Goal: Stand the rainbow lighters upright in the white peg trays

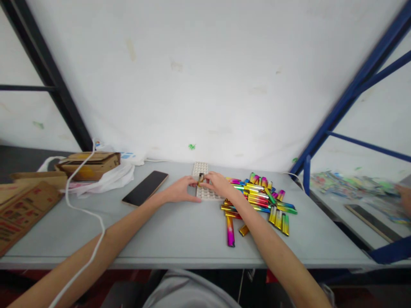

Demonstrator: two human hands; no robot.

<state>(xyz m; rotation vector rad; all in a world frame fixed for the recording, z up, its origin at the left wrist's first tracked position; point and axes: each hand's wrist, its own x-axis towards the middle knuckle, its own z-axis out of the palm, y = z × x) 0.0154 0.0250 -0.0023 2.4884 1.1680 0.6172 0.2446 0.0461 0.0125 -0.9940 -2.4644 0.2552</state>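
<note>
A gold lighter [201,177] with a dark top stands over a white tray with rows of round holes [201,167]. My right hand [218,184] reaches in from the right, its thumb and forefinger closed on the lighter. On the other side, my left hand [180,190] has its fingertips beside the lighter, with the thumb spread away and lying low near the tray's edge. Whether the left fingertips touch the lighter is too small to tell. Partly under my right forearm lies a loose pile of shiny multicoloured lighters [257,199].
A dark phone [145,188] lies left of my hands. Farther left are cardboard boxes [93,166], a white plastic bag [112,182] and a hanging white cable [85,210]. A blue metal frame [349,92] borders the right side; beyond it another person's hand [405,199] is blurred.
</note>
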